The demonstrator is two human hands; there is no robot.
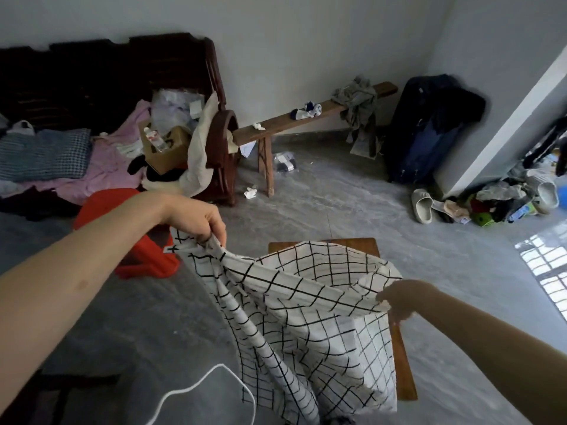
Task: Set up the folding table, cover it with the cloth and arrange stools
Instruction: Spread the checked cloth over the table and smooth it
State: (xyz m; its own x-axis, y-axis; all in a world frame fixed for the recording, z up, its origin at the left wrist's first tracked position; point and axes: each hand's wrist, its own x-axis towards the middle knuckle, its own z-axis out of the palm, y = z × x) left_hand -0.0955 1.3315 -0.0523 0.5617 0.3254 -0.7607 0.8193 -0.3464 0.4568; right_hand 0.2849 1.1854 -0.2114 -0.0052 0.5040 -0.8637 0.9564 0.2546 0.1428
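Note:
A white cloth with a black grid pattern (306, 317) hangs in front of me, held up by both hands. My left hand (199, 219) pinches its upper left edge, raised above the floor. My right hand (402, 299) grips the cloth's right edge, lower and closer to me. Under the cloth stands the brown wooden folding table (362, 245); only its far edge and right side show. A red plastic stool (135, 240) sits on the floor to the left, just behind my left forearm.
A dark wooden sofa (101, 87) piled with clothes and a cardboard box stands at the back left. A long wooden bench (294, 121) runs along the far wall. A dark suitcase (426, 130) leans at the right, with slippers and clutter beside it. A white cable (196, 391) lies near me.

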